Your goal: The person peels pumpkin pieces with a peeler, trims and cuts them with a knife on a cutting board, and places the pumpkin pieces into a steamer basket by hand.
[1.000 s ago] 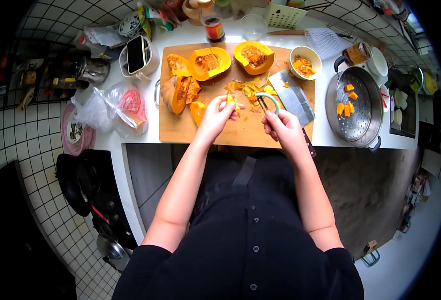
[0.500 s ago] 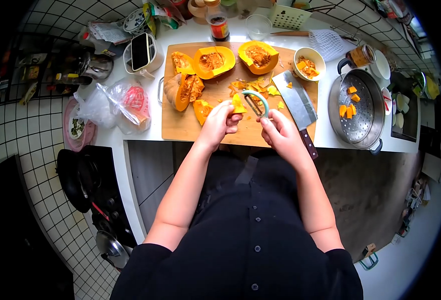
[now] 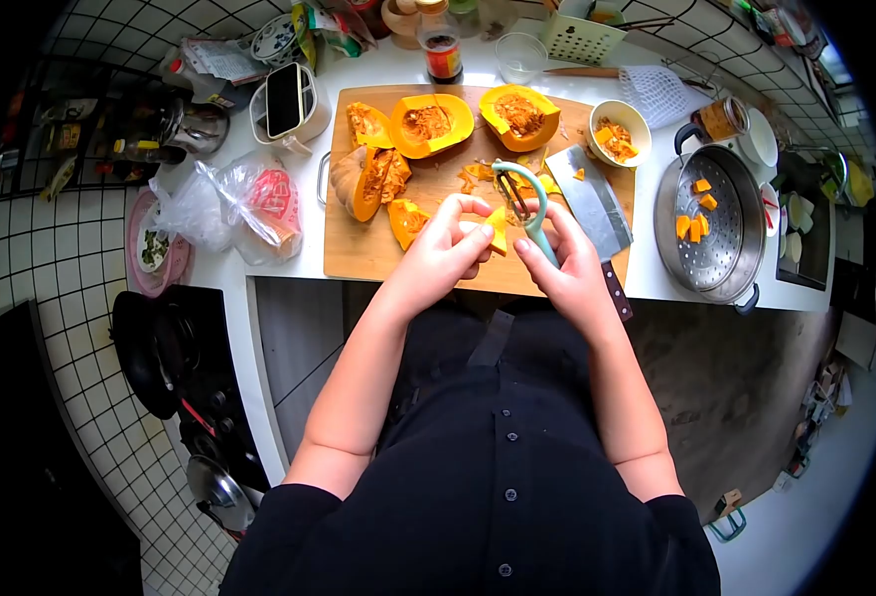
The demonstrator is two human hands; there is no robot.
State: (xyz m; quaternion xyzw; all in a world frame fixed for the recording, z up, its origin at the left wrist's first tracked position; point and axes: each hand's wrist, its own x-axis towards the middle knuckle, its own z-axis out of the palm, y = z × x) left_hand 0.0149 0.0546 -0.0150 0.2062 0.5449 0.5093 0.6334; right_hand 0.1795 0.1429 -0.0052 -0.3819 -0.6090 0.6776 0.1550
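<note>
Pinched between the fingers of my left hand [image 3: 448,253] is a small yellow-orange pumpkin piece [image 3: 499,230]. My right hand [image 3: 567,263] grips the handle of a light green peeler [image 3: 539,214], its blade close to the right of the piece. Both hands are over the front of the wooden cutting board [image 3: 359,260]. Behind them lie peel scraps [image 3: 473,177] and two pumpkin pieces with seeds, one [image 3: 431,125] left of the other [image 3: 519,116]. More pumpkin wedges [image 3: 359,184] rest at the board's left. A cleaver [image 3: 592,204] lies right of my right hand.
A bowl of pumpkin seeds and pulp [image 3: 619,134] stands at the board's right corner. Farther right, a steamer pot [image 3: 711,214] holds several orange cubes. Plastic bags [image 3: 259,209] and a container with a phone [image 3: 289,104] sit on the left. A sauce bottle [image 3: 443,55] stands behind the board.
My left hand has moved slightly right with the pumpkin piece. The peeler in my right hand has turned more upright, and the two hands are closer together.
</note>
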